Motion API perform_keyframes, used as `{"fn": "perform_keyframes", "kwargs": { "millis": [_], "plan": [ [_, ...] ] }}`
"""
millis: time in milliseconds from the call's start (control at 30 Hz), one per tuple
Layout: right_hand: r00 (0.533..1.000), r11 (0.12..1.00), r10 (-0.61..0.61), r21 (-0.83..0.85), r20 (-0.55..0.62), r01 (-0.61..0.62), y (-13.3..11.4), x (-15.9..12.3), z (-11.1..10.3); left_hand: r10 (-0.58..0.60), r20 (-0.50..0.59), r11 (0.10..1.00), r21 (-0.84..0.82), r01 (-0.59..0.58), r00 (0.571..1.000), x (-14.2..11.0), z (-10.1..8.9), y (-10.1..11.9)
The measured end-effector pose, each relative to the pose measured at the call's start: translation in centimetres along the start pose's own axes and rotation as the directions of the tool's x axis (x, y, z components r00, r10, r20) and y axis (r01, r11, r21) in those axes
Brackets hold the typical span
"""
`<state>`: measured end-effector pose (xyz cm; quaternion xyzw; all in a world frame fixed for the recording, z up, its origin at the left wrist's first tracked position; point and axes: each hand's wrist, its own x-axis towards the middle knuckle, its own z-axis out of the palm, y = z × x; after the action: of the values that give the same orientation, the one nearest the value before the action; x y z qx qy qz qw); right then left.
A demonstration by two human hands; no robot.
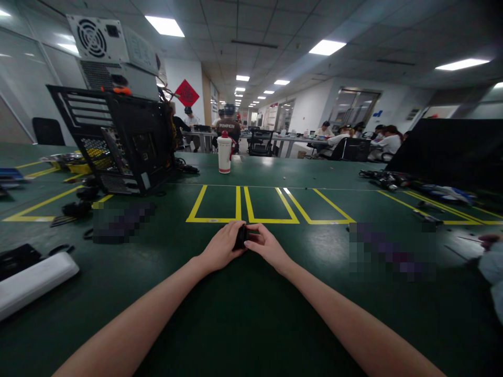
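Both my hands meet at the middle of the green table, just in front of the yellow taped boxes. My left hand and my right hand are both closed around a small black object held between them, low over the table top. Most of that object is hidden by my fingers, so I cannot make out what it is.
An open black computer case with a power supply on top stands at the back left. A white bottle stands behind the boxes. A white bar lies at the left edge. Cables lie right. People sit at far desks.
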<state>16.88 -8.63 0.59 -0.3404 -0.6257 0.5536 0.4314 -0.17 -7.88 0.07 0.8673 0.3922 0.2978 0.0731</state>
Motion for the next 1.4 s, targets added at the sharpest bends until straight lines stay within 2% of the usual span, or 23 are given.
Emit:
{"fn": "perform_keyframes", "kwargs": {
  "millis": [167,467,633,800,1033,1400],
  "plan": [
    [0.997,0.998,-0.058,-0.004,-0.042,0.058,0.05,-0.07,0.20,0.009,-0.024,1.000,0.012,-0.008,1.000,0.13,0.18,0.03],
    [0.999,0.998,-0.009,-0.057,-0.036,0.007,0.38,0.23,-0.12,-0.001,-0.007,1.000,0.009,0.001,1.000,-0.03,0.18,-0.17],
    [0.998,0.999,-0.053,0.013,-0.026,0.053,0.52,0.23,0.00,0.008,-0.015,1.000,0.010,-0.008,1.000,0.06,0.29,-0.19],
    [0.997,0.998,-0.065,-0.023,-0.042,0.064,0.16,0.03,0.03,0.010,-0.022,1.000,0.012,-0.010,1.000,0.13,0.46,-0.29],
    [0.999,1.000,-0.022,-0.022,-0.032,0.021,0.09,0.07,-0.04,-0.009,0.002,1.000,-0.010,0.009,1.000,0.06,0.14,-0.12],
    [0.995,0.997,-0.076,-0.005,-0.068,0.075,0.22,0.03,0.07,0.001,-0.013,1.000,0.007,-0.001,1.000,0.11,0.27,-0.15]
  ]
}}
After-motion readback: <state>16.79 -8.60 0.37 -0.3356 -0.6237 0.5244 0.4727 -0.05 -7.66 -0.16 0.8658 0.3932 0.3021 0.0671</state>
